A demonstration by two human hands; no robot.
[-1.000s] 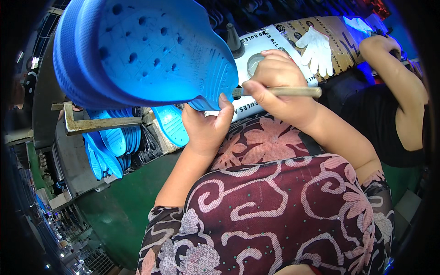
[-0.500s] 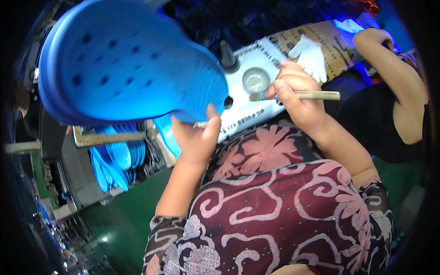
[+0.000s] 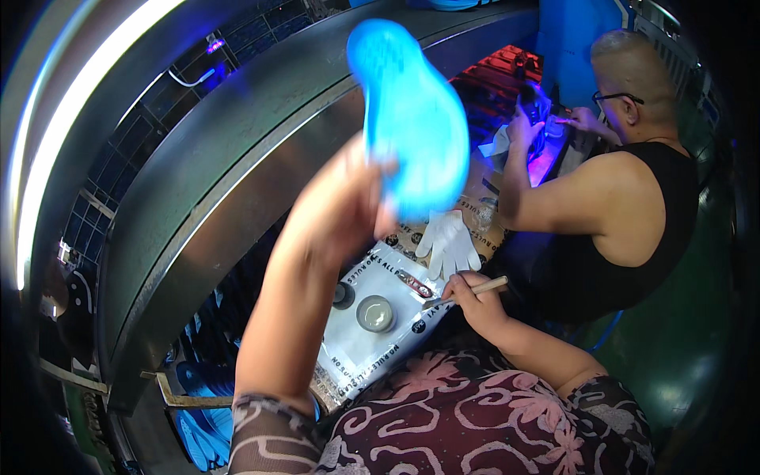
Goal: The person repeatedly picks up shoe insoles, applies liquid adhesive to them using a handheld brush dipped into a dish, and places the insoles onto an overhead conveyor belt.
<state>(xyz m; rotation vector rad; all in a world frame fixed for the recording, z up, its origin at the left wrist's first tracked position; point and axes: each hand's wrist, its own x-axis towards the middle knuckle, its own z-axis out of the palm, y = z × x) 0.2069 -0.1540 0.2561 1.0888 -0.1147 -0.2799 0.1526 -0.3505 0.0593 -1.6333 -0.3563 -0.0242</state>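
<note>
The blue clog (image 3: 413, 119) is held aloft in the left grip (image 3: 348, 210), the brush (image 3: 469, 291) pinched in the right grip (image 3: 473, 305), best kept steady above the small pot (image 3: 374, 313).

Single view: head-worn fisheye camera, looking down and forward over wearer's patterned sleeves. Close range; raised left hand (image 3: 348, 210) with blue clog (image 3: 412, 119) fills upper centre, blurred. Tabletop (image 3: 364, 348) directly below. Co-worker (image 3: 625, 206) seated at right. Straight edges bend toward rim. No second view.
</note>
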